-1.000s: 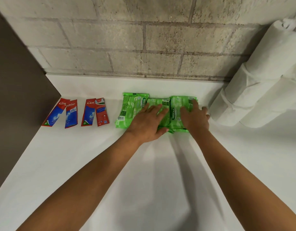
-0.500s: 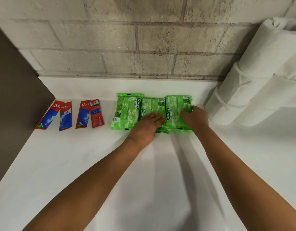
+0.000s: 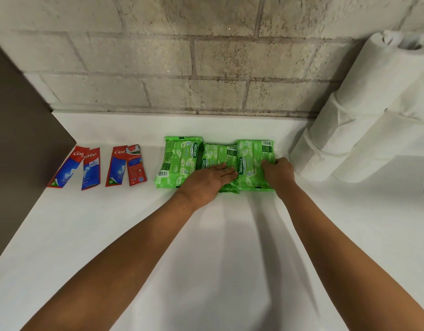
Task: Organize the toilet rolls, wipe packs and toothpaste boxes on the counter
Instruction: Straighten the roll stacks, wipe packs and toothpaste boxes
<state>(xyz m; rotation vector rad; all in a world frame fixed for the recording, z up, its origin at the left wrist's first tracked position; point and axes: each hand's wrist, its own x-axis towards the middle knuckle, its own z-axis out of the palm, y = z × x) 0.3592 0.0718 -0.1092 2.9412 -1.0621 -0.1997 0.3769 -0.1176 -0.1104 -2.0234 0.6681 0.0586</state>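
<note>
Two hands work on the row of green wipe packs near the back of the counter point(image 3: 230, 259). The left hand point(image 3: 206, 182) lies flat, fingers straight and close together, pressing down on the middle wipe pack point(image 3: 218, 154) with the fingertips reaching toward the seam where it meets the right wipe pack point(image 3: 252, 161). The right hand point(image 3: 279, 174) has its fingers curled over the right edge of that right pack, gripping it from the side; how the thumb sits I cannot tell. The left wipe pack point(image 3: 178, 161) lies untouched just beside the middle one, its near edge roughly level with the others. The middle pack looks partly tucked under its neighbours, so the row is tight but not quite flush. To do this step well, I would judge it best to keep the flat hand as an anchor while the gripping hand nudges the right pack inward and squares its near edge to the line of the other two, with light pressure, since the soft packs will likely bulge or ride over each other if squeezed hard. Farther left, well apart from the packs, four toothpaste boxes point(image 3: 99, 166) lie flattened in a loose fan, not yet parallel. To the right, the toilet rolls point(image 3: 364, 120) are stacked against the brick wall point(image 3: 206, 56), near the right hand but not touching it.
</note>
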